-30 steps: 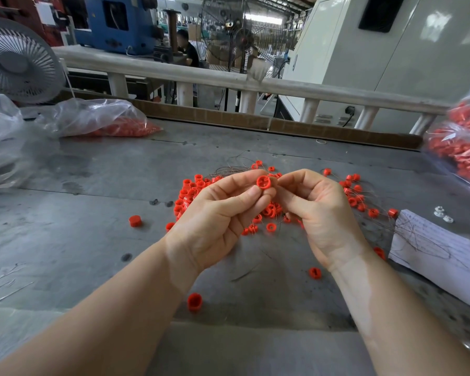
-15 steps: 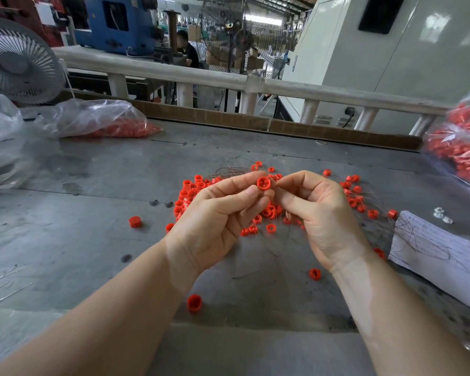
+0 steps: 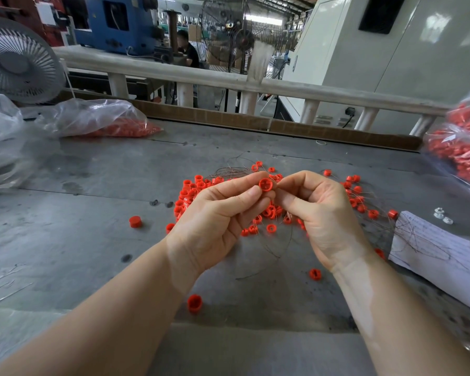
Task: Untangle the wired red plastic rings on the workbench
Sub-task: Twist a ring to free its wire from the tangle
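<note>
Pinching one red ring (image 3: 265, 184) between left hand (image 3: 217, 213) thumb and forefinger tips above mid-bench (image 3: 65, 240), right hand (image 3: 323, 213) fingers curled just beside it, whether on wire unclear; beyond, tangled wired rings (image 3: 198, 185) toward the far edge.

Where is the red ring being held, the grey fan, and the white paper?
red ring (image 3: 265, 184): head view, its front face.
grey fan (image 3: 14, 62): head view, centre hub.
white paper (image 3: 440, 251): head view, flat middle.

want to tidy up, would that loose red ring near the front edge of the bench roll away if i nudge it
Probably: the loose red ring looks round and lies tilted on the flat workbench, so a nudge may roll it. It looks small and hollow, likely very light.
</note>
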Motion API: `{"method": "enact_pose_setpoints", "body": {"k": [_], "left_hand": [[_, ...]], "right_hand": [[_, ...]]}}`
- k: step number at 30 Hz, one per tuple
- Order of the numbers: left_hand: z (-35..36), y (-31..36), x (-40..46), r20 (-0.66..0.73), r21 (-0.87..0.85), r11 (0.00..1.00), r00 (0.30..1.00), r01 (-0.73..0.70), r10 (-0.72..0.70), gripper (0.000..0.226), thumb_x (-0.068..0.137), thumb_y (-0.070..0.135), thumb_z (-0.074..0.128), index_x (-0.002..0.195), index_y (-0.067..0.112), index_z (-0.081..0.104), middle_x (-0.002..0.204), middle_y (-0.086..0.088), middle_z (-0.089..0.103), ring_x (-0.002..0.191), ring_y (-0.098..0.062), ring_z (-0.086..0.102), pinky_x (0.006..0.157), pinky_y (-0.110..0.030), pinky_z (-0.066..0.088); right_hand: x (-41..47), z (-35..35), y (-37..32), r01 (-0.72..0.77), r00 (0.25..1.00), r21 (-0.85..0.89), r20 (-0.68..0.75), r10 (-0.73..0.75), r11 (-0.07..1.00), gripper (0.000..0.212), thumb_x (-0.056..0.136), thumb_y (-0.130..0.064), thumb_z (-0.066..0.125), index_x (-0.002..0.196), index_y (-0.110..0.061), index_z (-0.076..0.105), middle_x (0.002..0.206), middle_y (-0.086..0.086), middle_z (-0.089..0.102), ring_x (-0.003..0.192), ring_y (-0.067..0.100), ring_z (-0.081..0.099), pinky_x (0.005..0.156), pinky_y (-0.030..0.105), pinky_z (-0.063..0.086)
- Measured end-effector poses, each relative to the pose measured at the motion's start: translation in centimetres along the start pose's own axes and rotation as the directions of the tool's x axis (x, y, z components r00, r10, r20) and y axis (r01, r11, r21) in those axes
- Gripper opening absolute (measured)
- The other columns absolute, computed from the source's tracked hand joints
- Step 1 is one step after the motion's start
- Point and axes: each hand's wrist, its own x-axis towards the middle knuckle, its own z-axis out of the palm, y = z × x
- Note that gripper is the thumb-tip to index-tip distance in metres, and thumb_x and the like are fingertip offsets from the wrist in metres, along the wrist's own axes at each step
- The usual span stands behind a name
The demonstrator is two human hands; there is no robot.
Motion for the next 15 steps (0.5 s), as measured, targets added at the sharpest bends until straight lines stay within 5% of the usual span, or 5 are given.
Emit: {"method": "enact_pose_setpoints", "body": {"k": [6, 15], "left_hand": [[0.1, -0.12, -0.04, -0.005, -0.004, 1.0, 1.0, 0.001, -0.001, 0.025, 0.062, -0.001, 0.059, 0.076, 0.008, 0.077, 0.079, -0.009, 0.074, 0.074, -0.012, 0.071, 0.062, -0.015, 0.055], [0.1, -0.27, -0.06, 0.009, -0.022, 1.0, 1.0, -0.018, 0.018, 0.025, 0.062, -0.002, 0.059, 0.075, 0.01, 0.078, 0.078, -0.007, 0.074, 0.073, -0.012, 0.072, 0.061, -0.014, 0.054]], "right_hand": [[-0.01, -0.03, -0.06, -0.005, 1.0, 0.027, -0.001, 0.005, 1.0, 0.01, 0.061, -0.02, 0.071, 0.07, -0.017, 0.066, 0.066, -0.002, 0.068, 0.067, 0.007, 0.062, 0.066, 0.016, 0.051], [-0.2, 0.17, -0.42, -0.108, 0.993, 0.102, 0.065, 0.102, 0.989, 0.017, 0.062, -0.017, 0.068, 0.076, -0.009, 0.062, 0.06, -0.006, 0.064, 0.053, 0.0, 0.055, 0.051, 0.012, 0.042]]}}
